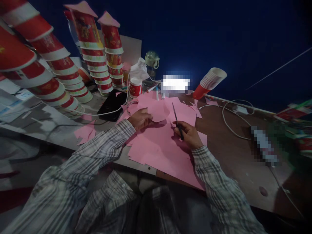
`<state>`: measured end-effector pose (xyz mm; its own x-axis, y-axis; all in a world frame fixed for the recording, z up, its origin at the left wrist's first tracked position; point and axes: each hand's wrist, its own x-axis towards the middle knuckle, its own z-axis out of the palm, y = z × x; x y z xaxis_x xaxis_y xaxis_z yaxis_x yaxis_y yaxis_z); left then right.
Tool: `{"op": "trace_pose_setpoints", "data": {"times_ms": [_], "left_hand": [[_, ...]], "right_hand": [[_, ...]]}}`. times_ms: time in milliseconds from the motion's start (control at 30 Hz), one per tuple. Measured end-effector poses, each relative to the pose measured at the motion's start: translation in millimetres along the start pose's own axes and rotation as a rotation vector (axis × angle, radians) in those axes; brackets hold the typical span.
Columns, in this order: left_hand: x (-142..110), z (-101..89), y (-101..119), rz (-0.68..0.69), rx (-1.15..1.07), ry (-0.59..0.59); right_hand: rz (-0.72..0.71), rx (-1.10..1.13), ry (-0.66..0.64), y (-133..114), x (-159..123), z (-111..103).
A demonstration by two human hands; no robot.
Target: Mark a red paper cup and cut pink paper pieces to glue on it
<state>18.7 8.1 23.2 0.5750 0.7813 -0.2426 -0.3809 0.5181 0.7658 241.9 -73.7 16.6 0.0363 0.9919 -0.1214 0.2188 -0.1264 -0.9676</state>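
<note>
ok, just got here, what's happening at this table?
One person is working with pink paper. The left hand holds a piece with a curved edge; the right hand holds scissors, blades pointing forward beside that piece. More pink sheets lie beneath both hands. Behind and to the left, tall stacks of red-and-white cups stand, two of them topped with pink cones.

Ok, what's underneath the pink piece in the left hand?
Larger pink paper shows past the near edge of the held piece, gripped by the left hand. Whatever lies directly beneath is covered; I can't tell.
</note>
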Motion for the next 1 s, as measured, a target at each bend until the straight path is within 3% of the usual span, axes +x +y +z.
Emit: {"op": "trace_pose_setpoints", "data": {"times_ms": [133, 333, 500, 667, 767, 900, 1000], "left_hand": [[0.8, -0.6, -0.7, 0.017, -0.025, -0.021], [3.6, 4.9, -4.9, 0.081, -0.085, 0.073], [-2.5, 16.4, -15.7, 0.005, -0.093, 0.056], [-5.4, 20.7, -29.1, -0.134, -0.025, 0.009], [-6.2, 19.9, -28.8, -0.152, 0.048, -0.037], [-6.7, 17.2, -20.9, -0.038, 0.146, -0.136], [-5.4, 13.6, -19.4, -0.005, 0.221, -0.138]], "right_hand": [[-0.019, -0.018, -0.018, 1.4, -1.2, 5.0], [-0.060, 0.044, 0.046, -4.4, -7.5, 21.4], [-0.087, 0.178, 0.198, -8.1, -4.6, 27.1], [-0.090, 0.141, 0.325, -2.0, 2.1, 20.4], [-0.047, 0.119, 0.303, -1.9, 2.4, 15.4], [-0.029, 0.132, 0.199, -3.2, 1.9, 12.4], [-0.016, 0.138, 0.108, -1.9, 2.0, 14.6]]}}
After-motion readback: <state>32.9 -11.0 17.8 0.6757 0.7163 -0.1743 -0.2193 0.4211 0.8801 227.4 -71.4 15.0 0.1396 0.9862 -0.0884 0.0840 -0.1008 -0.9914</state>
